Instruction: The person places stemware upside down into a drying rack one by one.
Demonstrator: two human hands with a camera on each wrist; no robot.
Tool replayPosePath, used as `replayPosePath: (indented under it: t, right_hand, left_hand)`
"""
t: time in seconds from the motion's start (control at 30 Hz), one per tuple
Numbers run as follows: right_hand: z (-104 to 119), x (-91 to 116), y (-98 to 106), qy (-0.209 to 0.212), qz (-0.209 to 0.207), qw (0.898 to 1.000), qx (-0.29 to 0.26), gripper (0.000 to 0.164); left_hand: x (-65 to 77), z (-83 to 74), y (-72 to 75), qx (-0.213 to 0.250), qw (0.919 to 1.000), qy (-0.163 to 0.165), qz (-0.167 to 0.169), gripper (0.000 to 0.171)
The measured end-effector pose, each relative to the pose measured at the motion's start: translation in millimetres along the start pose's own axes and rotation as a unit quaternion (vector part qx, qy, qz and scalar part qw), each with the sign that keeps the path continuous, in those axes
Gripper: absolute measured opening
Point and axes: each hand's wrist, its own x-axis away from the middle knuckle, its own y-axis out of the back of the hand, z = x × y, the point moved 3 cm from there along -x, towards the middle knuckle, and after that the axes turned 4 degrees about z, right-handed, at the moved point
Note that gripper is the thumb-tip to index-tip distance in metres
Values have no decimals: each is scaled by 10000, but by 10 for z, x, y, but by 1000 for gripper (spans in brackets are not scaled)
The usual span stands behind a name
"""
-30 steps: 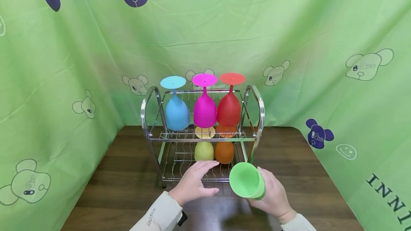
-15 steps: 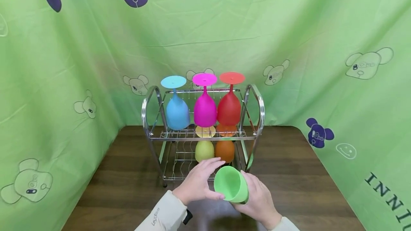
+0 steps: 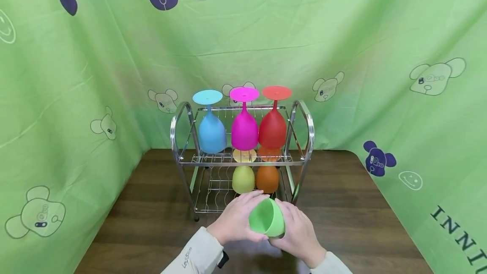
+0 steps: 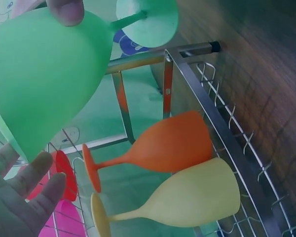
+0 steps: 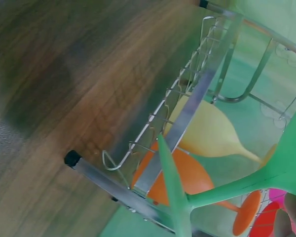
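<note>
A green plastic goblet (image 3: 277, 220) is held in front of the rack, its bowl opening tipped up and leftward. My right hand (image 3: 299, 232) grips the bowl from the right. My left hand (image 3: 236, 220) curls round the rim from the left, fingers at the far side and thumb at the near side. In the left wrist view, the goblet's bowl (image 4: 49, 74) lies close over the left fingertips (image 4: 54, 185). The right wrist view shows its stem (image 5: 224, 191) and round foot (image 5: 175, 195) pointing away from the rim.
A two-tier chrome rack (image 3: 243, 164) stands on the wooden table (image 3: 354, 210). Upside down on top are blue (image 3: 212, 132), magenta (image 3: 244, 130) and red (image 3: 272, 128) goblets; below are yellow (image 3: 243, 179) and orange (image 3: 267, 179) ones. A patterned green cloth (image 3: 243, 33) surrounds the table.
My right hand has brought the green goblet leftward to my left hand, which now meets its rim. The goblet's opening has turned further to the left.
</note>
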Motion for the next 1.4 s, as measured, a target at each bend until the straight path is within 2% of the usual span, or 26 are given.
replayPosePath:
  t: [0.3, 0.43, 0.53, 0.83, 1.1, 1.27, 1.4]
  right_hand:
    - [7, -85, -30, 26, 243, 9996, -141, 72]
    - [-2, -129, -26, 39, 335, 9992, -207, 92]
    - [-5, -159, -13, 62, 369, 9992, -163, 97]
    - [20, -178, 7, -68, 488, 9983, -296, 94]
    - [50, -206, 44, -437, 721, 9944, -636, 88]
    - [40, -219, 87, -1025, 866, 9865, -944, 86]
    - [28, -205, 104, -1426, 834, 9783, -1249, 82]
  left_hand:
    - [-3, 68, 45, -89, 9998, -124, -118, 89]
    - [-6, 60, 74, -191, 9995, -198, -149, 91]
    - [-3, 58, 96, -245, 9992, -257, -161, 92]
    - [31, 95, 118, 197, 9997, -145, -100, 85]
    - [77, 160, 131, 716, 9965, 101, -424, 82]
    - [99, 188, 131, 1180, 9904, 180, -691, 79]
    - [119, 195, 133, 1399, 9868, 239, -780, 79]
